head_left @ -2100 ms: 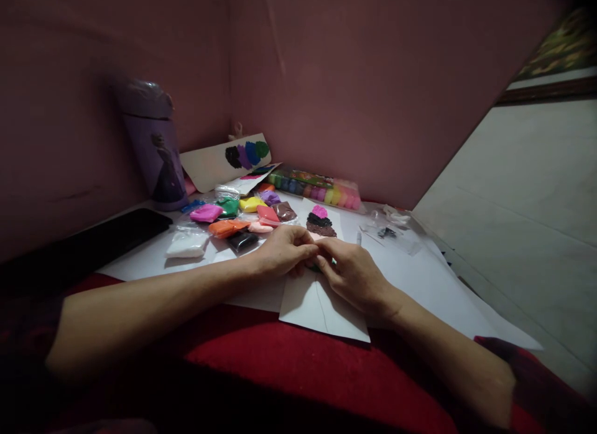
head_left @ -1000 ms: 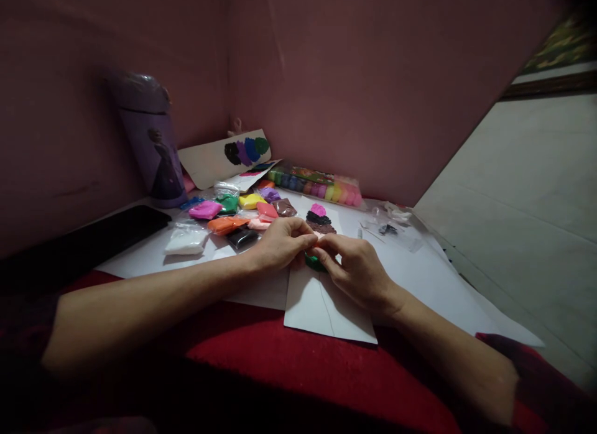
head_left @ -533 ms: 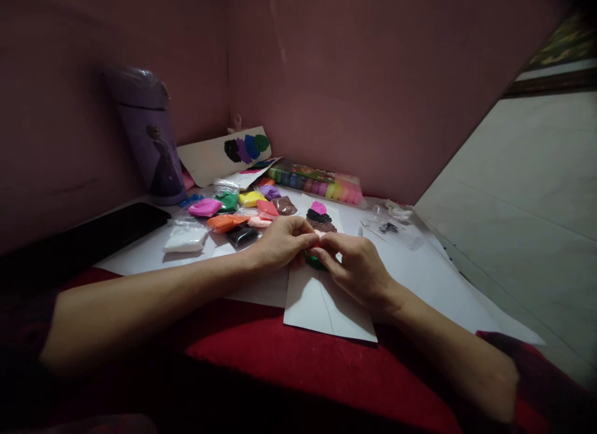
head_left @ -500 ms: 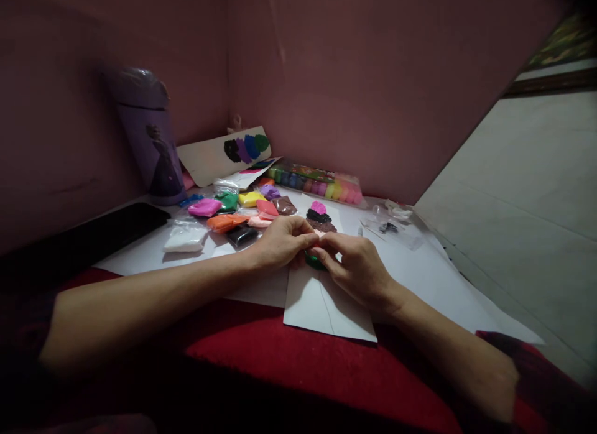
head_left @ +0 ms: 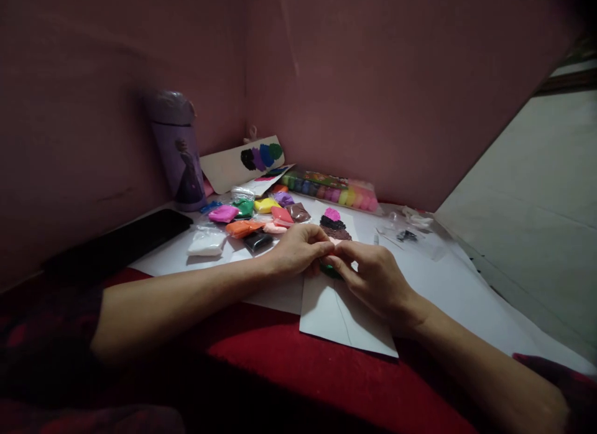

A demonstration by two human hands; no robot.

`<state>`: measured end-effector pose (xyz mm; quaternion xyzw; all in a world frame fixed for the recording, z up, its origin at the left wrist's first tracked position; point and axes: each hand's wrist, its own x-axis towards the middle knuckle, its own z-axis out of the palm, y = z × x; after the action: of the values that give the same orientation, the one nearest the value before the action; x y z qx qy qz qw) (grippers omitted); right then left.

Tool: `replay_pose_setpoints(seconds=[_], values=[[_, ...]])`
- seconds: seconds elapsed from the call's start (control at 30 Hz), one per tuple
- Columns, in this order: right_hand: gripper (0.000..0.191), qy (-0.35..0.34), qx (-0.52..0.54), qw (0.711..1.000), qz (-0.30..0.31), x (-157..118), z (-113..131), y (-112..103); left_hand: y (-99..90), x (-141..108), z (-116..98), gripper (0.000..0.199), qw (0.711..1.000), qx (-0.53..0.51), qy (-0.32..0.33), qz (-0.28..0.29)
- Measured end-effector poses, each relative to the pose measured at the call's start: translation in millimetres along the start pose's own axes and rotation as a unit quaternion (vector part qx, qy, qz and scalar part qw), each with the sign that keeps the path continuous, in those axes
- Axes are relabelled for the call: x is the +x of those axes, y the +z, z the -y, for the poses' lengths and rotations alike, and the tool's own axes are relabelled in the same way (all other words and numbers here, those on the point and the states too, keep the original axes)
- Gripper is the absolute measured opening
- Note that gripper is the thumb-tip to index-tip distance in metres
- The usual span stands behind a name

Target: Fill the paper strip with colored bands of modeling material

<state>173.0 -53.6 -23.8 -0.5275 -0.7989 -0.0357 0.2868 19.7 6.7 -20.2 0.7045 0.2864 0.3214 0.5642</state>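
A white card (head_left: 342, 319) lies at the table's front edge, with pink (head_left: 332, 214), black and brown clay patches in a column and a green one partly hidden under my fingers. Over the card, the fingertips of my left hand (head_left: 303, 249) and my right hand (head_left: 373, 273) meet in a pinch. A tiny bit of reddish clay seems to show between them, though it is too small to make out surely. Both hands are closed.
Bagged clay in several colours, such as white (head_left: 206, 242) and orange (head_left: 244, 228), lies left of the card. Behind are a clay box (head_left: 331, 190), a painted card (head_left: 224, 166) and a purple tumbler (head_left: 180, 157). A black tablet-like object (head_left: 125, 238) sits left, plastic bags (head_left: 415, 235) right.
The whole view has shifted, so the scene sits further right and slightly lower. My hands stay pinched together over the card, with hardly any change in their pose.
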Motion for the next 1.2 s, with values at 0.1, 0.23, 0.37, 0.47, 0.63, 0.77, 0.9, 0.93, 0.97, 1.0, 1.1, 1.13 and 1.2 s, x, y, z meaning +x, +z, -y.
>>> replay_pose_setpoints(seconds=[0.1, 0.23, 0.37, 0.47, 0.63, 0.77, 0.9, 0.93, 0.97, 1.0, 1.1, 1.13, 1.2], values=[[0.013, -0.002, 0.001, 1.000, -0.003, -0.1, -0.4, -0.3, -0.4, -0.1, -0.6, 0.015, 1.000, 0.000, -0.002, -0.003], [0.013, 0.004, -0.011, 1.000, -0.005, 0.4, 0.1, -0.8, -0.9, 0.0, -1.6, 0.016, 1.000, -0.003, -0.003, 0.004], [0.013, 0.009, -0.016, 1.000, -0.011, 0.2, 1.1, -1.2, -0.4, -0.6, -2.5, 0.016, 1.000, -0.016, -0.004, 0.009], [0.012, 0.017, -0.023, 0.999, -0.018, -0.2, 1.4, -1.7, 0.1, -0.8, -2.8, 0.018, 1.000, -0.019, -0.002, 0.011], [0.012, 0.029, -0.042, 0.998, -0.028, -0.1, 3.0, -3.0, 0.2, 0.3, -1.7, 0.018, 0.999, -0.026, -0.005, 0.020], [0.019, 0.068, -0.067, 0.995, -0.029, 0.6, 3.9, -3.4, -0.1, 0.4, -0.9, 0.018, 1.000, -0.023, -0.002, 0.019], [0.022, 0.085, -0.061, 0.994, -0.042, 0.6, 2.9, -3.1, -1.2, -0.5, -0.4, 0.011, 0.999, -0.030, 0.005, 0.009], [0.022, 0.081, -0.052, 0.994, -0.044, 0.5, 2.7, -3.0, -1.5, -0.7, -0.2, 0.015, 0.999, -0.031, 0.007, 0.008], [0.022, 0.073, -0.042, 0.996, -0.042, 0.5, 2.6, -2.9, -1.7, -0.7, 0.1, 0.019, 0.999, -0.031, 0.010, 0.009], [0.021, 0.061, -0.030, 0.997, -0.036, 0.4, 2.5, -2.7, -1.8, -0.7, 0.5, 0.022, 0.999, -0.031, 0.012, 0.011], [0.015, 0.012, -0.002, 1.000, -0.012, 0.4, 2.2, -1.8, -1.4, -0.5, 1.5, 0.032, 0.999, -0.036, 0.019, 0.029], [0.012, -0.001, -0.001, 1.000, -0.010, 0.4, 2.0, -1.4, -1.2, -0.3, 1.9, 0.035, 0.998, -0.039, 0.020, 0.034], [0.008, -0.012, -0.013, 1.000, -0.020, 0.5, 1.4, -0.7, -0.8, -0.1, 2.5, 0.039, 0.998, -0.042, 0.019, 0.041]])
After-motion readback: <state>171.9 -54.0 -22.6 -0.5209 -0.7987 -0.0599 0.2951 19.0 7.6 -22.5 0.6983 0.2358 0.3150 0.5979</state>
